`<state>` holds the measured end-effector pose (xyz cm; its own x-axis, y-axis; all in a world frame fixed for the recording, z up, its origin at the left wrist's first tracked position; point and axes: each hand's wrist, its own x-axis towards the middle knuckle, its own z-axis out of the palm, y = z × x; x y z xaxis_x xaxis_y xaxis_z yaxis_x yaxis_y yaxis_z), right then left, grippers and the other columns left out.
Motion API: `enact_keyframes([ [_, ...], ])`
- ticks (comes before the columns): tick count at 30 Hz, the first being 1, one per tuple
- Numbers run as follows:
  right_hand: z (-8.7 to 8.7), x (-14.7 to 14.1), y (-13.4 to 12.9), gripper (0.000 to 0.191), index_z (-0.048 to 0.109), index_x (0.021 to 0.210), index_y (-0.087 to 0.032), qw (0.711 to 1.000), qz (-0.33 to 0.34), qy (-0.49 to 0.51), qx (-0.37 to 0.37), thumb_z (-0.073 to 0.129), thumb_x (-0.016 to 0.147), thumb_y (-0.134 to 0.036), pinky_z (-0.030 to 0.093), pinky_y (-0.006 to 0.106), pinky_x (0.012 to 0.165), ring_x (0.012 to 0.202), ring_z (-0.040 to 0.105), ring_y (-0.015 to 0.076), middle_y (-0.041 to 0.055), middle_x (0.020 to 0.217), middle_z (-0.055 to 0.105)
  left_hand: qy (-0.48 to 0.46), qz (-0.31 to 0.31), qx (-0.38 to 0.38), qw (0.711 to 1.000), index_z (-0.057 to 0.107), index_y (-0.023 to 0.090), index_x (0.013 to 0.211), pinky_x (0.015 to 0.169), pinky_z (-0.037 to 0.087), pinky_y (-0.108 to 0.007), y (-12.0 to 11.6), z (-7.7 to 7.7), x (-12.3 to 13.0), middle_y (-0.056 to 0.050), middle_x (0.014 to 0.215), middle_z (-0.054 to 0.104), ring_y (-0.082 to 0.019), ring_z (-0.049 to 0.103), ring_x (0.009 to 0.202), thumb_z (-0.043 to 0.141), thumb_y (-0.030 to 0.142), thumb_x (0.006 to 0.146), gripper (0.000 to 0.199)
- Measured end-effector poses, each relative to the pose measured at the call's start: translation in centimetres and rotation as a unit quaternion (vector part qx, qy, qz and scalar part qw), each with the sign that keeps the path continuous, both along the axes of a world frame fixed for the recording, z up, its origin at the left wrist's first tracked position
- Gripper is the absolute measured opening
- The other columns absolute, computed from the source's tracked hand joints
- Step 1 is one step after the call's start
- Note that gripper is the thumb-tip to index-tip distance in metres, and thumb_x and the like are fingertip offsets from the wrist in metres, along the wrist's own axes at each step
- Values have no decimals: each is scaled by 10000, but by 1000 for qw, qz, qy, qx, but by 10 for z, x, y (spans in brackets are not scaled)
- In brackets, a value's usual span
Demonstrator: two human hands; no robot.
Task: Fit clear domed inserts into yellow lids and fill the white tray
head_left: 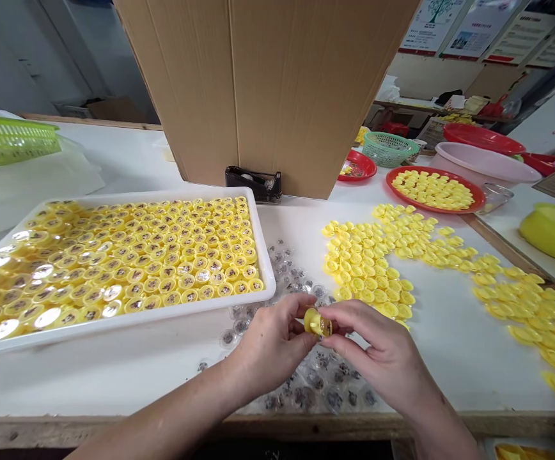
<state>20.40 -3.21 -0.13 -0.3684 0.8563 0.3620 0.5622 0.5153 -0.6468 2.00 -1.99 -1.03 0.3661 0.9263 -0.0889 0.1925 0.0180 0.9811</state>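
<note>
Both hands are working over the white surface. The left hand and the right hand are meeting around a small yellow capsule, holding it in the air just above a scatter of clear capsules with dark contents. The fingers of both hands are clamped on it from either side, with its clear, dark-filled end showing toward the right hand. Just left of the hands, a white tray is holding packed rows of yellow capsules. To the right, loose yellow caps are lying in a long band, and a red plate is holding more of them. Farther back, a black tape dispenser is sitting against a cardboard box.
</note>
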Motion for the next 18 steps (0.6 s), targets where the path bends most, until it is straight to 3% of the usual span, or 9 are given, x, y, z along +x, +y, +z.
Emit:
enact_keyframes([
  [3, 0, 0, -2, 318, 567, 1127, -291, 1000, -11, -7, 13, 614, 833, -181, 531, 282, 760, 855, 624, 168, 24, 1005, 634, -23, 3, -17, 1000, 532, 178, 1164, 598, 476, -218, 0, -1, 1, -22, 879, 684, -135, 636, 716, 585, 119, 721, 449],
  [7, -1, -1, -3, 302, 573, 1117, -283, 999, -25, -16, 14, 612, 832, -191, 538, 283, 743, 833, 628, 173, 32, 1012, 632, -33, -20, -14, 999, 589, 194, 1045, 652, 487, -229, 1, 0, 1, -18, 891, 692, -150, 655, 779, 563, 125, 742, 312],
  [13, 3, -4, -4, 280, 593, 1091, -279, 998, -9, -41, 38, 577, 841, -154, 534, 305, 823, 961, 617, 201, 51, 1047, 627, 47, -26, 46, 997, 667, 225, 903, 595, 414, -208, 4, 8, -2, 42, 736, 676, -112, 597, 661, 515, 73, 707, 291],
  [18, 8, -6, -7, 260, 602, 1092, -267, 996, -11, -64, 54, 611, 836, -223, 566, 273, 752, 921, 639, 202, 60, 1036, 642, 83, -55, 39, 994, 684, 221, 931, 574, 381, -201, 6, 13, -3, 45, 711, 652, -97, 541, 617, 489, 60, 671, 363],
])
